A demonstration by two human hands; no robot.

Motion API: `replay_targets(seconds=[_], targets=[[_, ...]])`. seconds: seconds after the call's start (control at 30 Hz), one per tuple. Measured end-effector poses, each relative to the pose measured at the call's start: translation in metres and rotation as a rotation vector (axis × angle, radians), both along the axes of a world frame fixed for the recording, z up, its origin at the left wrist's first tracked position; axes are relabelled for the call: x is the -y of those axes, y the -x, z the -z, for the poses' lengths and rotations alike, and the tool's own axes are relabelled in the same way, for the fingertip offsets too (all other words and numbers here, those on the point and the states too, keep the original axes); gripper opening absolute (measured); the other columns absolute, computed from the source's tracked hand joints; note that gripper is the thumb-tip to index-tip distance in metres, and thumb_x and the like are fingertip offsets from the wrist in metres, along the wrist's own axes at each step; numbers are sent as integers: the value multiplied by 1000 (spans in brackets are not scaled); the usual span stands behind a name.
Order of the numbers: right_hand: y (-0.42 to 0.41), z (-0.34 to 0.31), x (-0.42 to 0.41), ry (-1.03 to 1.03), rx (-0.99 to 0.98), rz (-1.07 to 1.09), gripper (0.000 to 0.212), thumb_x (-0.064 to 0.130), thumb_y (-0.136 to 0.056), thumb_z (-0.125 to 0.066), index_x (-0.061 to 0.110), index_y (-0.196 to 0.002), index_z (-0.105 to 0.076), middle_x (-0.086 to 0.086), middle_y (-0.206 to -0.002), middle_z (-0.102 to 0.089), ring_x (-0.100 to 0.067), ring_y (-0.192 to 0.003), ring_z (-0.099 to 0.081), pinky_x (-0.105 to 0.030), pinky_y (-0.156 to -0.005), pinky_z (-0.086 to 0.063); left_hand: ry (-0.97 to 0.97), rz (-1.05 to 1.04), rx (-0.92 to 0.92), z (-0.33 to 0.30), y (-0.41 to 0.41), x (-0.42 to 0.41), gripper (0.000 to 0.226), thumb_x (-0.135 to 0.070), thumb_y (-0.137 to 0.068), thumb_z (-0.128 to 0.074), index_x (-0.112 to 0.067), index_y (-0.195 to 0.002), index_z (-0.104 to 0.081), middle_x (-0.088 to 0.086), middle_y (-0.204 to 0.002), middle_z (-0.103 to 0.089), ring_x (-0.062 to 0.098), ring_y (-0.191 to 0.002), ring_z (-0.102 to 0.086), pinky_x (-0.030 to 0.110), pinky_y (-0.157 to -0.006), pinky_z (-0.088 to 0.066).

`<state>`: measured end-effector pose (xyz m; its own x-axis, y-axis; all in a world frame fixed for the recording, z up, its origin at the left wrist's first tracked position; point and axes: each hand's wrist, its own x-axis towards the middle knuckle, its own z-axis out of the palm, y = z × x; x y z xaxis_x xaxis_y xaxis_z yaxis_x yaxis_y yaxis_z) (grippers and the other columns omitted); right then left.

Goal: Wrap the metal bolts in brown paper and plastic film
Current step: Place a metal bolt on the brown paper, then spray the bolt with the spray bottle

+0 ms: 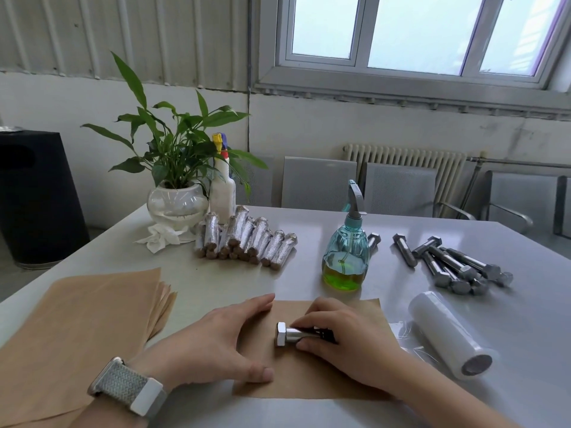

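A: Since the head view is the only one we have, what is each hand doing in it?

B: The right hand [343,341] pinches a bolt [290,334] between curled fingers and thumb, and the bolt lies on its side on a single brown sheet [364,307], hex head pointing left. I judge it is being squared up so the paper can roll around it.

A: And the left hand [216,344]?

B: It lies flat, fingers straight, pressing the sheet's left part, likely to stop the paper sliding on the smooth table [309,230].

A: Why is everything spread out like that?

B: It reads as a work line. Bare bolts [454,264] lie heaped at far right, the film roll [448,335] just right of the sheet, spare paper [77,319] stacked at left, and finished bundles [247,239] piled at the back by a potted plant [176,168]. A spray bottle [346,257] of greenish liquid stands between; I can't tell what it holds.
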<state>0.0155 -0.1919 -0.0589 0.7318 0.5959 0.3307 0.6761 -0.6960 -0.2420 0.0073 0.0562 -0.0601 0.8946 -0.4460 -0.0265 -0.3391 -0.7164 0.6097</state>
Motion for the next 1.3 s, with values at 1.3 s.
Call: replay_targets(seconds=[1.3], targets=[[19, -135, 30, -124, -1017, 244, 33, 4, -83, -69, 19, -110, -57, -2, -89, -75, -22, -72, -73, -26, -63, -58, 27, 6, 13, 0, 1, -3, 108, -50, -66, -84, -43, -151, -18, -24, -151, -29, -10, -136, -27, 10, -111, -19]])
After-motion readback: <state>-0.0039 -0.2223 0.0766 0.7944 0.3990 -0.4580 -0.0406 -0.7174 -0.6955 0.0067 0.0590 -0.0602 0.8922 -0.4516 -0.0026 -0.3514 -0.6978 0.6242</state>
